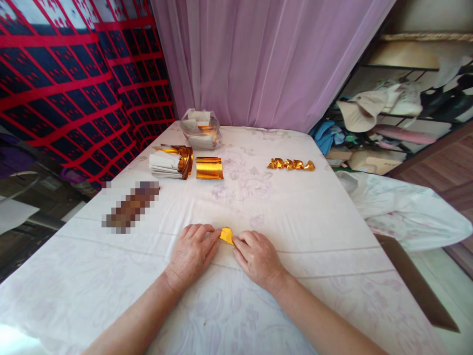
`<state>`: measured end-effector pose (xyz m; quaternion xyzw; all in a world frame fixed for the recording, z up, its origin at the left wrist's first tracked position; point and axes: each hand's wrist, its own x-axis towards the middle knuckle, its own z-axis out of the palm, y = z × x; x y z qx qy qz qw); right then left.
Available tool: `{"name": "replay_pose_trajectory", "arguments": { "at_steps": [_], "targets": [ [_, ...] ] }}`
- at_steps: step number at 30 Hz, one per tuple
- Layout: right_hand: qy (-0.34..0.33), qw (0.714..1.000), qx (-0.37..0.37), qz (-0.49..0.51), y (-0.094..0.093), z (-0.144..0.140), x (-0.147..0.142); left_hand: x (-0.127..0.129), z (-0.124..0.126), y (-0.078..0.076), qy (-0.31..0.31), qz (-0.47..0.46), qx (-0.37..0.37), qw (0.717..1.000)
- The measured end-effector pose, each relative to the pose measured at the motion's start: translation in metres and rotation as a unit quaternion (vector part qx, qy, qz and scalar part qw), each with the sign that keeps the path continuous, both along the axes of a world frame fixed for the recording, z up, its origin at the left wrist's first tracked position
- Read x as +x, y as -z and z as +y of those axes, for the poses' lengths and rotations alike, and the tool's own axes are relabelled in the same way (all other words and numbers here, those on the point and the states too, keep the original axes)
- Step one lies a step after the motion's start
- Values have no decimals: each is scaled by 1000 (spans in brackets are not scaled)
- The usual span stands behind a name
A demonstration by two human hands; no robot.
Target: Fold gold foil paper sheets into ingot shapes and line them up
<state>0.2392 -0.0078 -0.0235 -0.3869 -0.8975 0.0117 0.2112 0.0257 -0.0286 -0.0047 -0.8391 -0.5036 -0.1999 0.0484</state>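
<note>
A small piece of gold foil paper (pixel 226 234) lies on the white floral cloth (pixel 295 217) covering the table, close to me. My left hand (pixel 194 254) presses on its left side with curled fingers. My right hand (pixel 256 256) pinches its right edge against the cloth. Most of the paper is hidden under my fingers, so only a folded gold corner shows between both hands.
Farther back lie a flat gold sheet (pixel 209 168), a stack of white and gold papers (pixel 170 162), a clear bag of papers (pixel 200 129) and a row of folded gold pieces (pixel 291 164). A blurred brown patch (pixel 130 206) lies at left. A pink curtain (pixel 266 59) hangs behind.
</note>
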Motion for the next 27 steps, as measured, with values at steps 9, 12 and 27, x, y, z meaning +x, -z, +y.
{"name": "replay_pose_trajectory", "arguments": {
  "at_steps": [9,12,27],
  "targets": [
    [12,997,-55,58,0,-2,1,4,6,5,15,-26,-45,999],
    [7,995,-71,67,0,-2,1,2,5,7,18,-42,-50,998],
    [10,994,-76,83,0,-3,0,2,6,6,22,-60,-47,997]
  ]
}}
